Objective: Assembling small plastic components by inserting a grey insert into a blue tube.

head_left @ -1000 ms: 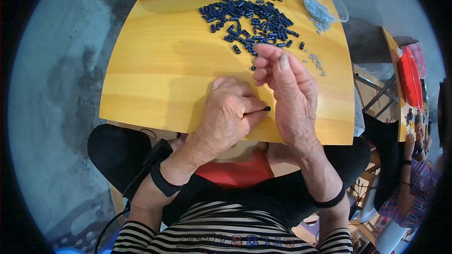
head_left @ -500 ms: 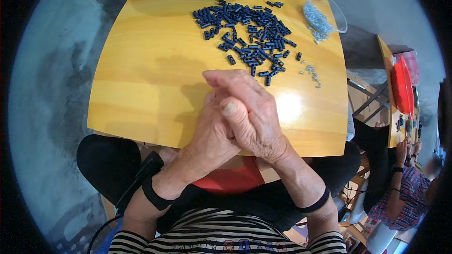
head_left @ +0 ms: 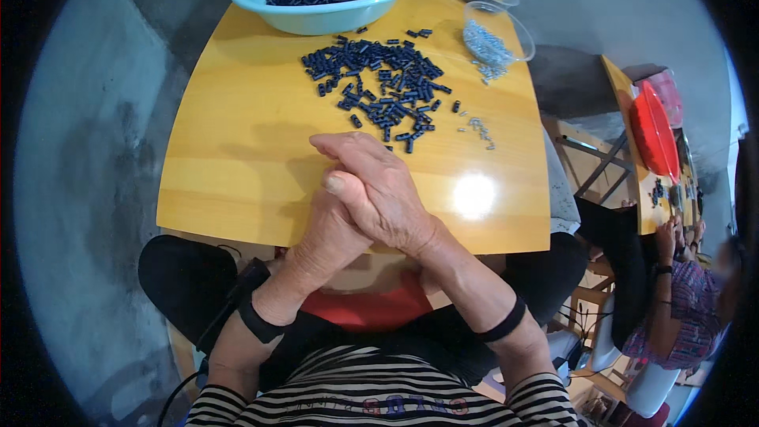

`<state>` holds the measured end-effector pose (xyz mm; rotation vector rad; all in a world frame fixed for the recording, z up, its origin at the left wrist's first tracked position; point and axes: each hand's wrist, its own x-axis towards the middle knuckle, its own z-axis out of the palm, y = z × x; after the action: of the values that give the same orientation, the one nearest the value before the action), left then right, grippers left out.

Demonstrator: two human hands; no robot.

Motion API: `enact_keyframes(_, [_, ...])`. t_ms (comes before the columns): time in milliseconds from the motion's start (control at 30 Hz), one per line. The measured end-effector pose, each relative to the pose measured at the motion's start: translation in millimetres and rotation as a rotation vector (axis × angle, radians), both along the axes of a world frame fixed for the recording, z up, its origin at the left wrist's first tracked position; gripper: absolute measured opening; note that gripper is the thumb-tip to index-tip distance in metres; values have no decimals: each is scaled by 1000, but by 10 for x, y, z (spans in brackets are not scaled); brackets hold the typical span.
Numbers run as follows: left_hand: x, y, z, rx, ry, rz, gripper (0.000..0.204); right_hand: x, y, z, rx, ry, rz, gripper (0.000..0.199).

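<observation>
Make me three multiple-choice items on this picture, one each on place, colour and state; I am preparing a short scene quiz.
1. Where is the pile of dark pieces?
A. on the floor
B. on the table, in front of the bowl
C. in a lap
2. What colour is the bowl?
A. light blue
B. red
C. black
3. How are the hands?
A. apart
B. clasped together
C. in the bowl

B: pieces lie on the table.
A: rim is light blue.
B: right hand covers left hand.

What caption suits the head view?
Right hand folded over left hand at a wooden table near dark pieces.
</observation>
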<state>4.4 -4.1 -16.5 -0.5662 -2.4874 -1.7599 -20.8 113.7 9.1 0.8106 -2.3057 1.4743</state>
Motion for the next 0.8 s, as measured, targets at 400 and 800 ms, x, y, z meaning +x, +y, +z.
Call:
enact_keyframes(400, [45, -66, 461, 163, -279, -232, 3, 803, 589, 268, 413, 251, -163, 46])
enact_keyframes(800, [112, -83, 537, 44, -262, -316, 19, 1128, 1698, 554, 459, 192, -718, 34])
